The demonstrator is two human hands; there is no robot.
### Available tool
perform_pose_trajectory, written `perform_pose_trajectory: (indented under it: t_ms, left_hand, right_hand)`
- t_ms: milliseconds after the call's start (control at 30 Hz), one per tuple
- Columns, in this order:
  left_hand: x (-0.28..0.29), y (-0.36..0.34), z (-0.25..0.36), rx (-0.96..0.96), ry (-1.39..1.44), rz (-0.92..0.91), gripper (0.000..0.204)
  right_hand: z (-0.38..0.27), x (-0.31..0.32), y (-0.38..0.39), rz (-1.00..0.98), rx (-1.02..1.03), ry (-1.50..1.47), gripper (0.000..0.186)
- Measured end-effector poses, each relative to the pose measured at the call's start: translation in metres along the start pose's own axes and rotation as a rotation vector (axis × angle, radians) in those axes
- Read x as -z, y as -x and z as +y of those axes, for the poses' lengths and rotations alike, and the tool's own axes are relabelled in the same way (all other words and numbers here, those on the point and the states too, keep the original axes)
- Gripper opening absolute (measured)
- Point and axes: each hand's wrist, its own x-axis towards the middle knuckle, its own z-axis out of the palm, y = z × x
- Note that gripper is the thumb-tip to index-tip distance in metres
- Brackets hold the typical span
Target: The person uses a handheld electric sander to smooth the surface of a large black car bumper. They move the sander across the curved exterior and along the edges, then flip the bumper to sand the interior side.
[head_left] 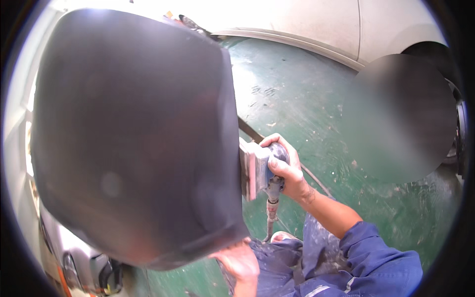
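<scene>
A large, curved, dark grey car body panel takes up the left half of the head view. My right hand wraps round the round top of an air sander, with a hose fitting below it. The sander's flat pad is upright, facing the panel's right edge; whether it touches cannot be made out. At the panel's lower right corner, my left hand grips the edge, its fingers partly hidden by the panel.
A white car stands across the top, beyond the green floor. Lower left, a silver vehicle part shows past the panel. A hose trails behind my right hand. A round patch at the right is blurred.
</scene>
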Motion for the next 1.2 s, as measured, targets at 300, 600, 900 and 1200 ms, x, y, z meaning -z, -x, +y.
perform_pose_trajectory:
  t_ms: [300, 600, 900, 1200]
  left_hand:
    - [-0.054, 0.032, 0.052, 0.616, 0.043, 0.514, 0.072]
    - [-0.040, 0.024, 0.066, 0.857, 0.096, 0.725, 0.065]
    - [-0.038, 0.003, 0.062, 0.779, 0.057, 1.032, 0.062]
    - [-0.047, 0.007, 0.068, 0.768, -0.023, 1.154, 0.048]
  right_hand:
    - [-0.051, 0.001, -0.065, 0.147, -0.212, -0.218, 0.055]
    - [-0.064, -0.019, -0.107, 0.109, -0.392, -0.147, 0.050]
    - [-0.078, -0.022, -0.141, 0.104, -0.662, -0.023, 0.042]
    - [-0.108, -0.024, -0.214, -0.017, -0.962, 0.178, 0.047]
